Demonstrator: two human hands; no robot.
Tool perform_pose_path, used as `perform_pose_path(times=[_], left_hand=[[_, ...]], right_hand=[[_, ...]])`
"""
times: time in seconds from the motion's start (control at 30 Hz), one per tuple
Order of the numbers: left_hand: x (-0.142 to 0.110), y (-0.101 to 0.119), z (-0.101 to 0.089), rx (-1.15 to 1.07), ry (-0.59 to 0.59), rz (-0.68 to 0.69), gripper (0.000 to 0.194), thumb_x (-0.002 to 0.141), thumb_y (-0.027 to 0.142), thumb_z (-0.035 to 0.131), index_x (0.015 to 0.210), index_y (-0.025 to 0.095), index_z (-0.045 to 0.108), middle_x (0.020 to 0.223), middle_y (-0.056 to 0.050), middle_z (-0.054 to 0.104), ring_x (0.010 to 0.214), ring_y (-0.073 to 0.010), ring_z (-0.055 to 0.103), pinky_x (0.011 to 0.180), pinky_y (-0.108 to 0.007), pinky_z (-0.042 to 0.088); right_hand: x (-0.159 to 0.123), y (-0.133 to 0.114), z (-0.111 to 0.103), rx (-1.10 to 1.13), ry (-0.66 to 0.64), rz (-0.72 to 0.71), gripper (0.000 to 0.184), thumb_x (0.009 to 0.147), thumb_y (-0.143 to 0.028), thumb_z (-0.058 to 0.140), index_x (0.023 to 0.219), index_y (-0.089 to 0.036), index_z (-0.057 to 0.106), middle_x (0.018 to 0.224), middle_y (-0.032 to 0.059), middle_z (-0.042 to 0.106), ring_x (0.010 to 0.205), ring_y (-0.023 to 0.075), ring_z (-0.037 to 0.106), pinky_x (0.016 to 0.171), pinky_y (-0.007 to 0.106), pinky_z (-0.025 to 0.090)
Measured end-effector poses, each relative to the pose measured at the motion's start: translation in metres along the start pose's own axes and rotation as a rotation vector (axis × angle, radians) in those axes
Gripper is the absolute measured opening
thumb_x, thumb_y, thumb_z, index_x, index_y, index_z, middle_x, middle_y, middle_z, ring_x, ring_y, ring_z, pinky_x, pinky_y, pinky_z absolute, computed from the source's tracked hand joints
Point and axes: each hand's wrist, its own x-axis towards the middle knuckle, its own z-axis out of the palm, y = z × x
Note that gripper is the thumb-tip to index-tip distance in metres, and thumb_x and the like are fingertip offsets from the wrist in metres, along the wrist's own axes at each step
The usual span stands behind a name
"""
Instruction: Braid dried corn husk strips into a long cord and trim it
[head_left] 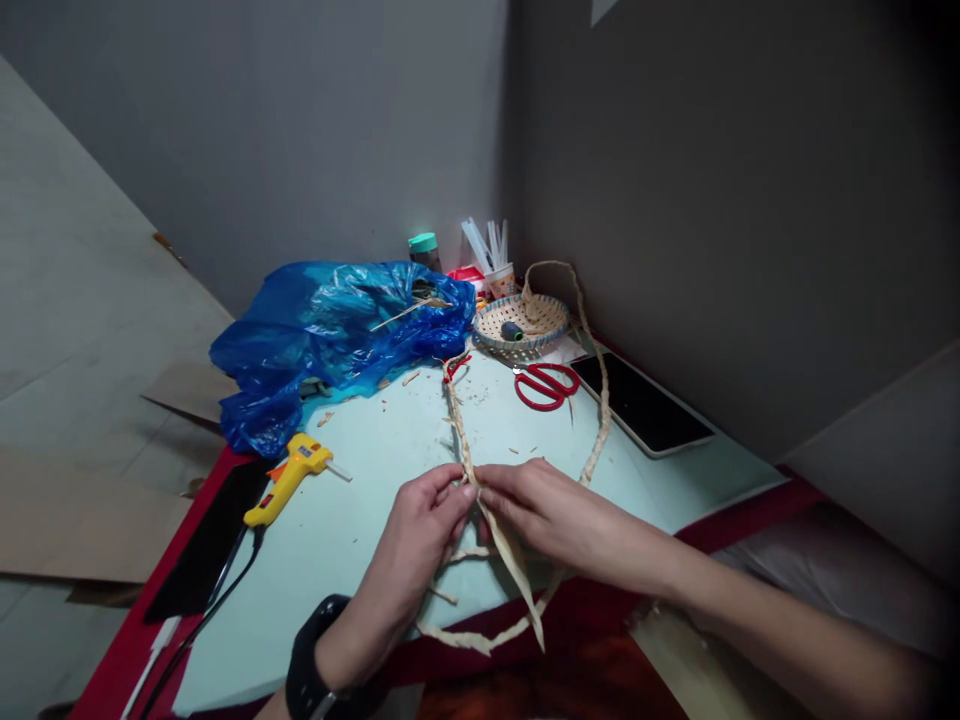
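A pale braided cord (459, 425) of dried plant fibre runs from a red tie (456, 367) on the table toward me. Near its close end my left hand (431, 508) pinches it between thumb and fingers. My right hand (536, 500) grips the same spot from the other side, fingertips almost meeting the left ones. A loose flat strip of fibre (510, 560) hangs down below the right fingers. The long rest of the cord loops under my hands, up the right side and into a woven basket (484, 340). A black watch sits on my left wrist.
Left lie a yellow glue gun (289, 485) with its cable and a crumpled blue plastic bag (337, 320). Red-handled scissors (536, 405) and a dark tablet (652, 405) lie right. At the back stand a cup of glue sticks (500, 280) and a teal-lidded jar (425, 250). Walls bound the table behind.
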Motion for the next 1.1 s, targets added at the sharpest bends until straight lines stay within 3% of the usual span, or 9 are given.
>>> perform_pose_path(times=[0.13,0.23,0.4,0.53,0.67,0.73,0.8,0.97,1.1], left_hand=[[-0.002,0.002,0.001,0.116,0.103,0.025,0.025,0.081,0.038,0.062,0.074,0.014,0.060,0.049,0.008,0.034,0.046,-0.0058,0.026,0.044,-0.019,0.019],[-0.003,0.001,0.003,0.146,0.161,0.080,0.029,0.080,0.036,0.062,0.062,0.013,0.058,0.050,0.004,0.047,0.049,-0.0071,0.036,0.047,-0.018,0.027],[-0.006,-0.004,0.005,-0.021,0.154,0.039,0.025,0.080,0.037,0.063,0.078,0.013,0.068,0.045,0.005,0.046,0.043,-0.0060,0.034,0.044,-0.018,0.027],[-0.008,-0.008,0.004,-0.254,0.105,-0.022,0.026,0.078,0.034,0.067,0.091,0.012,0.068,0.069,-0.003,0.062,0.049,-0.0046,0.042,0.045,-0.016,0.029],[-0.008,-0.008,0.002,-0.346,0.079,-0.045,0.021,0.077,0.031,0.069,0.086,0.012,0.066,0.070,-0.002,0.061,0.045,-0.0019,0.036,0.043,-0.015,0.026],[-0.008,-0.006,0.001,-0.356,0.058,-0.018,0.018,0.078,0.029,0.068,0.083,0.012,0.066,0.061,0.002,0.055,0.042,-0.0004,0.027,0.042,-0.015,0.021],[-0.008,-0.004,0.000,-0.345,0.041,-0.009,0.018,0.080,0.030,0.067,0.082,0.012,0.065,0.050,0.007,0.044,0.041,-0.0010,0.022,0.042,-0.015,0.017],[-0.011,-0.005,-0.001,-0.275,0.019,-0.001,0.020,0.082,0.030,0.064,0.093,0.013,0.062,0.049,0.008,0.040,0.044,-0.0026,0.023,0.047,-0.016,0.020],[-0.015,-0.005,0.002,-0.178,0.001,0.053,0.019,0.084,0.029,0.060,0.095,0.014,0.055,0.059,0.007,0.046,0.044,-0.0017,0.024,0.048,-0.017,0.021]], right_hand=[[-0.006,-0.009,0.008,-0.506,0.058,0.063,0.015,0.085,-0.014,0.045,0.086,-0.016,0.060,0.064,0.0048,0.064,0.050,0.0137,0.051,0.049,0.029,0.017],[-0.010,-0.013,0.016,-0.679,0.140,0.007,0.011,0.081,-0.011,0.049,0.084,-0.017,0.058,0.067,0.0052,0.065,0.052,0.0157,0.054,0.050,0.031,0.013],[-0.019,-0.017,0.036,-0.815,0.233,-0.182,0.022,0.074,-0.005,0.052,0.094,-0.012,0.058,0.075,0.0064,0.065,0.058,0.0196,0.058,0.048,0.031,0.025],[-0.022,-0.011,0.052,-0.924,0.310,-0.425,0.025,0.076,-0.002,0.049,0.098,-0.007,0.059,0.083,0.0100,0.063,0.071,0.0234,0.057,0.058,0.034,0.038],[-0.023,-0.012,0.039,-0.678,0.295,-0.427,0.011,0.087,-0.019,0.050,0.090,-0.015,0.060,0.085,0.0075,0.063,0.080,0.0231,0.055,0.065,0.035,0.040],[-0.022,-0.016,0.023,-0.484,0.337,-0.285,0.023,0.092,-0.033,0.046,0.088,-0.017,0.061,0.083,0.0069,0.062,0.080,0.0220,0.053,0.071,0.036,0.039],[-0.016,-0.016,0.008,-0.314,0.383,-0.142,0.026,0.094,-0.034,0.043,0.095,-0.016,0.060,0.091,0.0085,0.062,0.087,0.0213,0.053,0.077,0.036,0.039],[0.005,0.003,0.007,0.184,0.018,0.044,0.033,0.098,-0.038,0.035,0.090,-0.017,0.059,0.076,0.0015,0.061,0.071,0.0131,0.054,0.064,0.025,0.038],[0.013,0.014,0.020,0.235,0.059,0.017,0.032,0.097,-0.035,0.039,0.080,-0.016,0.058,0.075,0.0001,0.060,0.069,0.0107,0.050,0.063,0.022,0.035]])
